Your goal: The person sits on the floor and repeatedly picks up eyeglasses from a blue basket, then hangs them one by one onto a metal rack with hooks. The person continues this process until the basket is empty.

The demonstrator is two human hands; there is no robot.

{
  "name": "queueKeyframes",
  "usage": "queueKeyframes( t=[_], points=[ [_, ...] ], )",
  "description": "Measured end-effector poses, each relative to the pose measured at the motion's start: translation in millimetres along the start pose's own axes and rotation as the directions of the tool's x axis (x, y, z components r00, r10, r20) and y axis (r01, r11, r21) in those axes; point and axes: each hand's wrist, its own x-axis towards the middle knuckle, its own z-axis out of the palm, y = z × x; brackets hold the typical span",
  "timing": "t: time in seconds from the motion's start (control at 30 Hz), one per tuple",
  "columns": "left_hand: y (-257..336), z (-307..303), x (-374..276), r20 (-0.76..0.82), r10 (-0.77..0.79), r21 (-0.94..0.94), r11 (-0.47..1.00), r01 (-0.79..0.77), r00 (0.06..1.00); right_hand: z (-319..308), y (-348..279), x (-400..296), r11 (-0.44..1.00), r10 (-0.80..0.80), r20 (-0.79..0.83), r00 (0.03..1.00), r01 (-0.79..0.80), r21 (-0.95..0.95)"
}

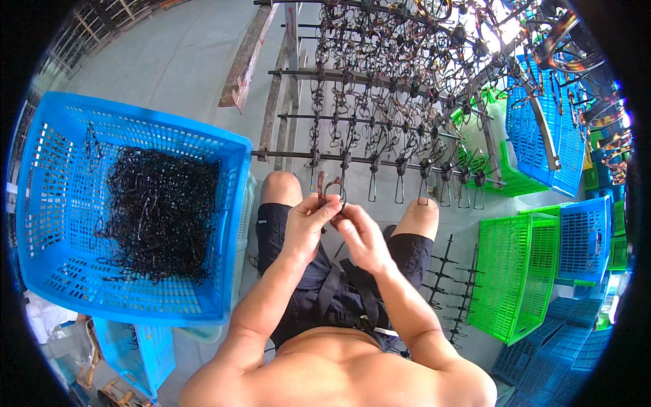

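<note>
My left hand (306,224) and my right hand (363,236) meet between my knees, fingertips close together. Both pinch a small dark-brown spectacle frame (321,184), whose round rim sticks up above the fingers. Fingers cover its lower part. Just beyond it runs the nearest metal bar (386,163) of a rack, with wire loops (400,189) pointing towards me. Left of my legs, a large blue plastic basket (152,313) holds a tangled heap of thin black wire pieces (163,219).
Many spectacle frames (407,56) hang along the rack's rows, up to the right rim. Wooden beams (249,56) stand at its left. A green crate (508,274) and blue crates (585,239) are stacked right. Spiked black rods (463,300) lie on the floor near my right leg.
</note>
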Motion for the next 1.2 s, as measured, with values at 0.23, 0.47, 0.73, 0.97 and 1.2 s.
queueKeyframes(
  t=[0.23, 0.47, 0.73, 0.97, 1.2],
  points=[
    [7, -8, -9, 0.161, 0.074, 0.572, 0.805, -0.154, 0.984, -18, -4, 15, 0.899, -0.297, -0.109, 0.949, 0.239, -0.366],
    [20, -15, -9, 0.259, -0.138, 0.425, 0.905, 0.015, 0.956, -35, -27, 29, 0.931, -0.053, 0.239, 0.97, 0.134, -0.338],
    [48, -21, 2, 0.385, -0.311, 0.495, 0.864, 0.09, 0.869, -49, -52, 38, 0.844, 0.487, 0.529, 0.695, -0.219, -0.49],
    [56, -37, 52, -0.05, 0.308, 0.287, 0.916, -0.282, 0.95, -57, -53, 63, 0.923, 0.384, 0.379, 0.842, -0.353, -0.153],
    [41, -45, 60, -0.178, 0.317, 0.314, 0.915, -0.252, 0.932, 16, -21, 151, 0.953, 0.277, -0.204, 0.939, -0.241, 0.184]
  ],
)
